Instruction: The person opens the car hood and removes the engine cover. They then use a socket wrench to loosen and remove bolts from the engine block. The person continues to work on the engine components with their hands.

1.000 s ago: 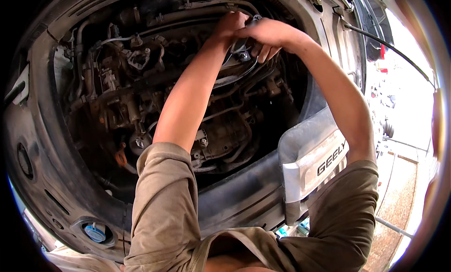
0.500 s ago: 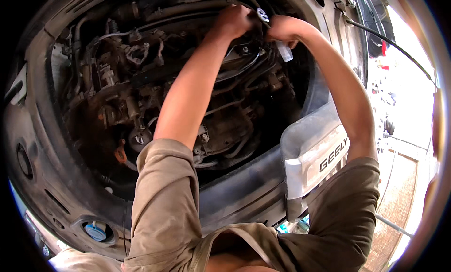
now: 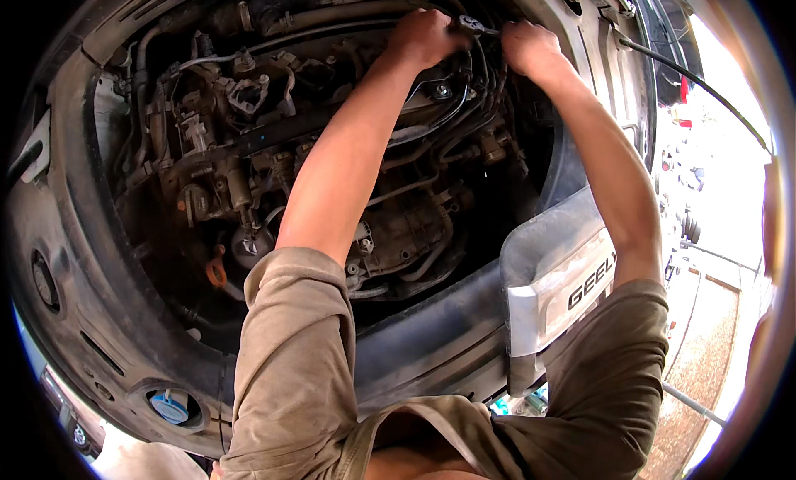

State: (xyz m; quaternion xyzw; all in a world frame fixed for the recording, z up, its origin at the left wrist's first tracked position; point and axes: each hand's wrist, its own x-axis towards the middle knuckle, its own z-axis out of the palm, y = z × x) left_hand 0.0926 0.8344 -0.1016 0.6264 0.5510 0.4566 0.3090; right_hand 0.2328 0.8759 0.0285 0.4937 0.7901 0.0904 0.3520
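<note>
Both my hands are at the far side of an open engine bay. My right hand is closed around the handle of a ratchet wrench, its fist hiding most of the grip. The shiny head of the ratchet wrench points left, toward my other hand. My left hand is closed right beside that head, over the far edge of the engine. What its fingers hold is dark and blurred, so I cannot make it out. Thin hoses and pipes run just below both hands.
A grey plastic cover rests on the near right edge of the bay, beneath my right forearm. The dark body rim curves across the front. A blue cap sits at the lower left. A thin black rod slants at the right.
My right hand has moved right, away from my left, and the ratchet head has turned with it. A pale translucent piece below my right hand no longer shows. My left hand has shifted slightly right.
</note>
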